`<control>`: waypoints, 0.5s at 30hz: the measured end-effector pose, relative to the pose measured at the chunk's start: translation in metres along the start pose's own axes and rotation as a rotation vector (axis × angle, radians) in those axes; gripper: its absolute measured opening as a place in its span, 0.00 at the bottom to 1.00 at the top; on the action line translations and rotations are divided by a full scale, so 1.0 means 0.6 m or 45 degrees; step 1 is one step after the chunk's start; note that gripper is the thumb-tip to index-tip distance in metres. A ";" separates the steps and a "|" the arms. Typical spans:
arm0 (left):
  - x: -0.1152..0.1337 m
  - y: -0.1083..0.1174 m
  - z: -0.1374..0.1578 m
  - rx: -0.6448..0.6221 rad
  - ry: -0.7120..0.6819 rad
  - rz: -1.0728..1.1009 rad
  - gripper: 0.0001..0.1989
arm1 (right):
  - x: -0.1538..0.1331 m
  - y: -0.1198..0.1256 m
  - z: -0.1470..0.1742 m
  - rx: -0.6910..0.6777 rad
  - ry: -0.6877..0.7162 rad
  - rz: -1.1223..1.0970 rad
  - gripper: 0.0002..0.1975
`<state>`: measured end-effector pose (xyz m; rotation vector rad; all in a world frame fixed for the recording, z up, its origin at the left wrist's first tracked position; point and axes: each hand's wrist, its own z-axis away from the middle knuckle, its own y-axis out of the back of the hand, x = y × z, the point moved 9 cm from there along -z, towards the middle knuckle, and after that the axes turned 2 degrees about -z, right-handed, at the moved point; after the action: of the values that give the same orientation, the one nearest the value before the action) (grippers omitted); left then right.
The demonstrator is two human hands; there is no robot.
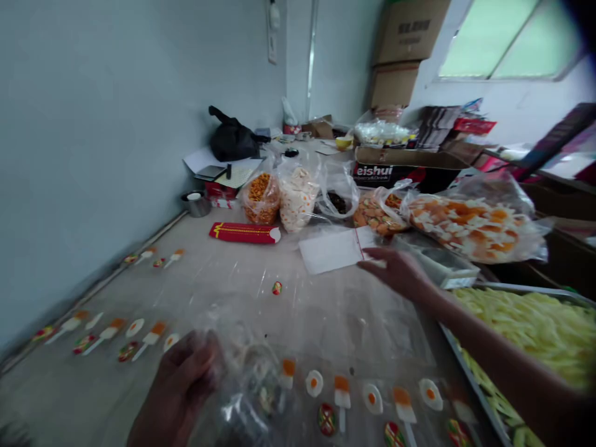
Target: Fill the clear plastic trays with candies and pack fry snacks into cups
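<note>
My left hand (pixel 186 372) is closed round the edge of a clear plastic bag (pixel 237 410), blurred by motion, with small pieces dimly visible inside. Farther out, my right hand (pixel 395 270) reaches to a pile of flat zip bags (pixel 328 251) with a red strip. Its fingers are stretched out over the near end; whether they pinch a bag cannot be made out. Below and left of the pile lies one small red-and-green oval piece (pixel 277 288). Rows of popsicle-shaped pieces (pixel 341 392), fried-egg pieces (pixel 314 383) and oval pieces cover the near table.
Clear bags of small pieces (pixel 298 198) stand along the back. A red printed packet (pixel 244 233) lies before them, near a metal cup (pixel 196 203). At right are a tray of pale yellow strips (pixel 535 323) and a bag of orange-and-white pieces (pixel 479 226). A wall (pixel 116 124) bounds the left.
</note>
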<state>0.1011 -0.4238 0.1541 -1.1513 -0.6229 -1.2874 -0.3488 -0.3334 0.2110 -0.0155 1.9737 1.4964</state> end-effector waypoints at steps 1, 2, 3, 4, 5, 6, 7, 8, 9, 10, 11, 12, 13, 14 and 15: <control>0.007 -0.024 0.002 -0.051 -0.014 0.005 0.19 | -0.062 -0.039 0.023 -0.139 0.048 -0.303 0.28; 0.014 -0.048 0.004 -0.116 -0.029 -0.009 0.21 | -0.127 -0.072 0.053 -0.266 0.117 -0.591 0.37; 0.021 -0.071 0.006 -0.185 -0.055 -0.034 0.21 | -0.189 -0.102 0.087 -0.414 0.185 -0.845 0.47; 0.028 -0.090 0.009 -0.248 -0.094 -0.070 0.21 | -0.242 -0.129 0.123 -0.556 0.211 -1.048 0.57; 0.034 -0.107 0.014 -0.305 -0.139 -0.118 0.21 | -0.282 -0.154 0.156 -0.683 0.194 -1.183 0.65; 0.038 -0.122 0.020 -0.352 -0.180 -0.173 0.19 | -0.311 -0.173 0.183 -0.756 0.162 -1.259 0.69; 0.041 -0.134 0.027 -0.395 -0.217 -0.223 0.19 | -0.333 -0.190 0.205 -0.832 0.132 -1.313 0.74; 0.044 -0.144 0.033 -0.433 -0.246 -0.260 0.18 | -0.348 -0.205 0.220 -0.892 0.084 -1.367 0.76; 0.047 -0.153 0.036 -0.468 -0.266 -0.286 0.18 | -0.356 -0.216 0.228 -0.930 0.025 -1.428 0.77; 0.049 -0.161 0.036 -0.516 -0.273 -0.303 0.18 | -0.359 -0.224 0.231 -0.953 -0.034 -1.493 0.76; 0.051 -0.171 0.030 -0.594 -0.267 -0.328 0.18 | -0.356 -0.228 0.228 -0.950 -0.097 -1.551 0.74; 0.054 -0.180 0.017 -0.684 -0.258 -0.375 0.17 | -0.346 -0.228 0.220 -0.913 -0.168 -1.586 0.69; 0.060 -0.186 -0.005 -0.765 -0.264 -0.448 0.17 | -0.329 -0.225 0.208 -0.851 -0.227 -1.592 0.63; 0.069 -0.190 -0.038 -0.827 -0.288 -0.549 0.17 | -0.308 -0.219 0.197 -0.791 -0.263 -1.571 0.57; 0.087 -0.186 -0.083 -0.813 -0.364 -0.671 0.16 | -0.284 -0.211 0.186 -0.745 -0.284 -1.543 0.52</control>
<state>-0.0037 -0.4773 0.2159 -1.7931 -0.7837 -1.8669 -0.1124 -0.3430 0.1725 -1.0356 0.8944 1.0565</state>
